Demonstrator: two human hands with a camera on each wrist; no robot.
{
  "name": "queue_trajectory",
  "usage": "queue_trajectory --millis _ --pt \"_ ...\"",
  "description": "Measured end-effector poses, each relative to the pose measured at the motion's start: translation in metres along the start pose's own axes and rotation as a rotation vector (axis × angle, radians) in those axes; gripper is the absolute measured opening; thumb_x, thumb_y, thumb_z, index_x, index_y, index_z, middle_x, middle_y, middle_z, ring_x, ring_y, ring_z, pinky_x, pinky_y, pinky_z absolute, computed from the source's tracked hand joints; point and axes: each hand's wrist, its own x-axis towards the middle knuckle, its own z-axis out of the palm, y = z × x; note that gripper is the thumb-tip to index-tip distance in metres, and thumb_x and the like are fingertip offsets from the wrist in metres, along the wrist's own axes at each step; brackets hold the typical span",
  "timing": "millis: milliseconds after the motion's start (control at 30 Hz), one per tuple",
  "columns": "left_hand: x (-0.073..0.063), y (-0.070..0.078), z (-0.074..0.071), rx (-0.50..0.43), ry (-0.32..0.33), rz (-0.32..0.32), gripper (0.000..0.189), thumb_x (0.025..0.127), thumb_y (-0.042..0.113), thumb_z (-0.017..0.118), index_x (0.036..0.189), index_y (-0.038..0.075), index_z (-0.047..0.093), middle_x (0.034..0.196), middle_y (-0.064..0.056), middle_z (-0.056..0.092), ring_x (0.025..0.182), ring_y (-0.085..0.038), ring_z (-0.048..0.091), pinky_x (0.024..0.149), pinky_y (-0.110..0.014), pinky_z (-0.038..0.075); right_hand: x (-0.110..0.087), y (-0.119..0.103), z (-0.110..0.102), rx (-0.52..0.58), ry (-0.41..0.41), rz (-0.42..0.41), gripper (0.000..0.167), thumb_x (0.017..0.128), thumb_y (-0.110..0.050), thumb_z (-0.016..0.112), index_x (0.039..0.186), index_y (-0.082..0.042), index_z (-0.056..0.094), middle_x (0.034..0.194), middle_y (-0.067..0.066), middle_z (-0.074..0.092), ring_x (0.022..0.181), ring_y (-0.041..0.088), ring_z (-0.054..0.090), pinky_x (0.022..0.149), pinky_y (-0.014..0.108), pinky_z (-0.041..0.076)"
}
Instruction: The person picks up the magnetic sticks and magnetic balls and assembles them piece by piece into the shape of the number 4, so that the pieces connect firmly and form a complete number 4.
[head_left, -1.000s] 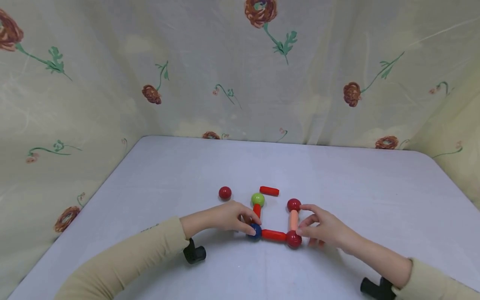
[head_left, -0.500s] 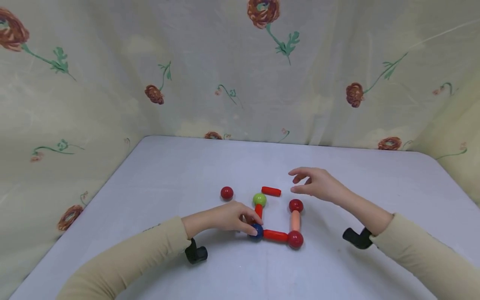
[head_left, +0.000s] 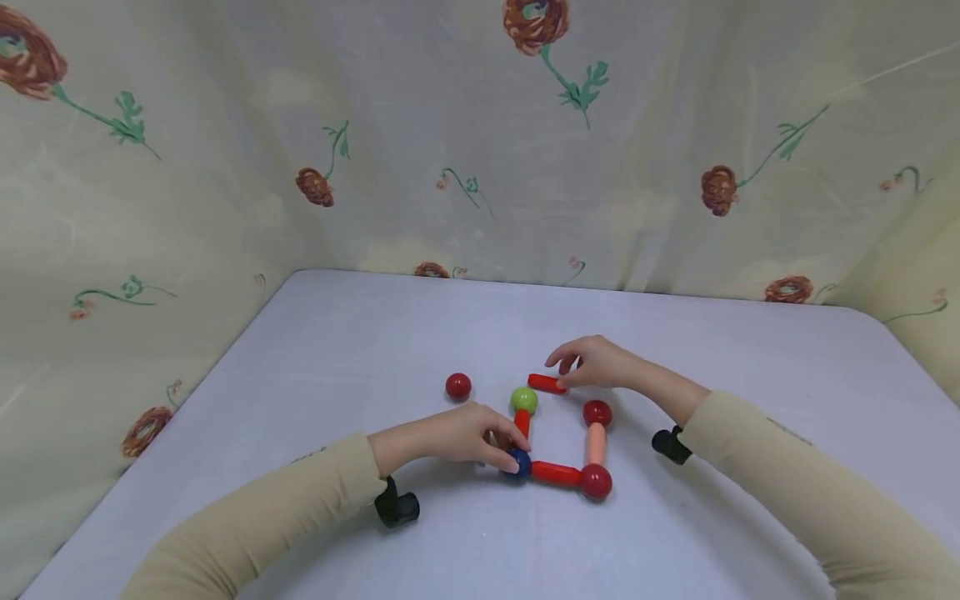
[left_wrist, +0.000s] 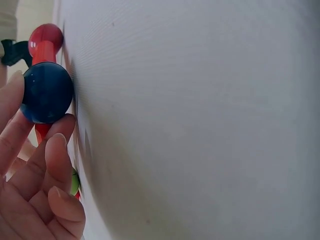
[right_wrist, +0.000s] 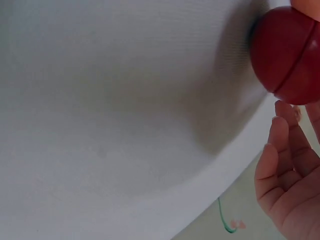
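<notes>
In the head view, my left hand (head_left: 472, 435) pinches a blue ball (left_wrist: 47, 92) at the near left corner of a shape made of balls and rods. From it, one red rod (head_left: 522, 422) runs back to a green ball (head_left: 524, 400). Another red rod (head_left: 556, 474) leads right to a red ball (head_left: 596, 482). A pink rod (head_left: 596, 445) joins that to a second red ball (head_left: 597, 412). My right hand (head_left: 596, 364) is over the right end of a loose red rod (head_left: 546, 383), thumb at its end and fingers spread above; the right wrist view hides this rod.
A loose red ball (head_left: 458, 386) lies left of the green ball. Everything rests on a white table (head_left: 390, 333), with a flowered curtain (head_left: 375, 225) behind and at the sides. Both forearms come in from the near edge, each with a black wrist camera (head_left: 671, 446).
My right hand has left the right-hand red balls, lifted away, then moved back and left to the loose red rod. The left hand has stayed at the blue ball.
</notes>
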Motion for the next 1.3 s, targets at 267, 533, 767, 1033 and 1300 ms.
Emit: queue_trajectory --millis 267,533,767,1033,1300 --pt "0.0 0.0 0.001 -0.001 0.001 0.007 0.027 0.081 0.02 0.069 0.108 0.017 0.067 0.085 0.006 0.062 0.078 -0.005 0.055 0.067 -0.016 0.048 0.003 -0.004 0.005 -0.006 -0.014 0.052 0.03 0.081 -0.006 0.066 0.111 -0.004 0.063 0.091 0.009 0.064 0.079 0.016 0.057 0.069 0.026 0.053" --pt "0.001 0.0 0.001 -0.003 -0.002 0.002 0.028 0.081 0.019 0.07 0.108 0.017 0.067 0.086 0.005 0.063 0.079 -0.005 0.056 0.067 -0.016 0.049 0.002 -0.009 0.008 -0.034 -0.043 0.093 0.037 0.082 -0.007 0.065 0.119 -0.008 0.059 0.096 0.011 0.061 0.079 0.017 0.055 0.067 0.024 0.052" --pt "0.0 0.0 0.002 -0.008 0.002 -0.007 0.027 0.081 0.02 0.07 0.108 0.017 0.067 0.086 0.006 0.063 0.078 -0.005 0.056 0.066 -0.017 0.049 0.005 -0.011 0.01 -0.052 -0.059 0.074 0.038 0.081 -0.01 0.067 0.119 -0.011 0.06 0.096 0.01 0.062 0.077 0.016 0.055 0.064 0.024 0.051" --pt "0.0 0.0 0.001 0.008 0.001 -0.004 0.027 0.081 0.021 0.069 0.108 0.018 0.067 0.084 0.007 0.062 0.078 -0.005 0.055 0.066 -0.016 0.048 0.007 -0.015 0.011 -0.081 -0.1 0.094 0.041 0.083 -0.009 0.065 0.123 -0.014 0.058 0.096 0.01 0.061 0.072 0.016 0.052 0.061 0.023 0.05" --pt "0.0 0.001 0.0 0.012 0.0 0.002 0.027 0.082 0.02 0.069 0.109 0.017 0.067 0.083 0.006 0.061 0.078 -0.006 0.055 0.067 -0.016 0.048 0.007 -0.014 0.01 -0.081 -0.124 0.094 0.043 0.083 -0.009 0.062 0.126 -0.013 0.054 0.093 0.01 0.059 0.068 0.016 0.053 0.06 0.023 0.05"
